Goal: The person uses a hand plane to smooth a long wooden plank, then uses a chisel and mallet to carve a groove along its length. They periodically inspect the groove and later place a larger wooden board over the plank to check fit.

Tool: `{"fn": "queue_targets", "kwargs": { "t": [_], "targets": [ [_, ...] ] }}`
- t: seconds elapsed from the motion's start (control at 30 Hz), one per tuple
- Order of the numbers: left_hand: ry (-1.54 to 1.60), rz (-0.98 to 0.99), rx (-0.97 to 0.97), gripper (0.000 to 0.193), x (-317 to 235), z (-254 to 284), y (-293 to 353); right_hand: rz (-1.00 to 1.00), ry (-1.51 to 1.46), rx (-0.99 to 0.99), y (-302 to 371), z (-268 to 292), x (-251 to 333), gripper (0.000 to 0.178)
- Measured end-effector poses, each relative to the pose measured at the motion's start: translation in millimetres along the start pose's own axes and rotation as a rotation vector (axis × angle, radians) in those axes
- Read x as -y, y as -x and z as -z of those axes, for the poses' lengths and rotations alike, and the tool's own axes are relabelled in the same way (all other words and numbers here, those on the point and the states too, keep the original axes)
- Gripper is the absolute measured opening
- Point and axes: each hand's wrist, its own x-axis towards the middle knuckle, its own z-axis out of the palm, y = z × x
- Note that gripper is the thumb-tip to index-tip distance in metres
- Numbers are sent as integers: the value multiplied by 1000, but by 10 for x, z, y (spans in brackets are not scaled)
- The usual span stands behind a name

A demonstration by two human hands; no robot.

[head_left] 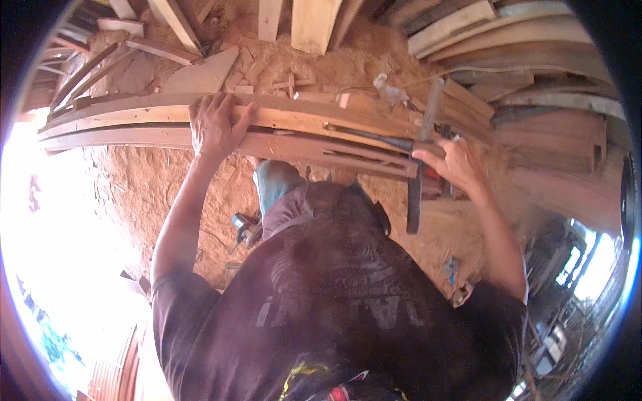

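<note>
Two long wooden pieces lie side by side across the view, a lighter far beam [287, 118] and a browner near beam [287, 144] with long slots cut near its right end. My left hand [217, 127] rests over the far beam, its fingers curled across the top and far edge. In my right hand [451, 160] is a slim dark chisel-like tool [384, 139], its fingers wrapped round the handle end. The tool points left along the far beam, its tip at a narrow slot. My palm hides the handle's end.
Beside my right hand, a long flat bar [414, 200] crosses under the beams. A blue power tool [244, 224] lies on the sawdust-covered ground by my leg. Loose planks [314, 23] lie beyond the beams, and stacked boards [521, 33] stand at the far right.
</note>
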Motion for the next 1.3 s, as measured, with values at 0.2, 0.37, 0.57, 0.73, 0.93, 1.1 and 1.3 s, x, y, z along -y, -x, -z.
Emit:
{"fn": "queue_targets", "kwargs": {
  "t": [0.2, 0.37, 0.57, 0.73, 0.93, 1.1, 1.3],
  "targets": [
    [35, 14, 17, 43, -20, -26, 185, -18, 39, 105, 202, 343, 89, 89],
    [188, -226, -86, 39, -364, -48, 156, -22, -47, 56, 120, 78, -47, 91],
    [582, -405, 57, 30, -996, -258, 40, -22, 5, 63, 120, 149, 18, 89],
    [690, -420, -13, 18, -1046, -338, -54, 5, -35, 72, 111, 368, 72, 88],
    [728, -403, -19, 12, -1107, -385, -27, -52, -70, 138, 10, 89, -72, 87],
    [739, -376, -15, 12, -1079, -397, 14, 0, -19, 65, 142, 327, 102, 88],
    [837, -332, -32, 12, -1117, -449, 2, -17, -31, 64, 83, -178, -236, 93]
  ]
}}
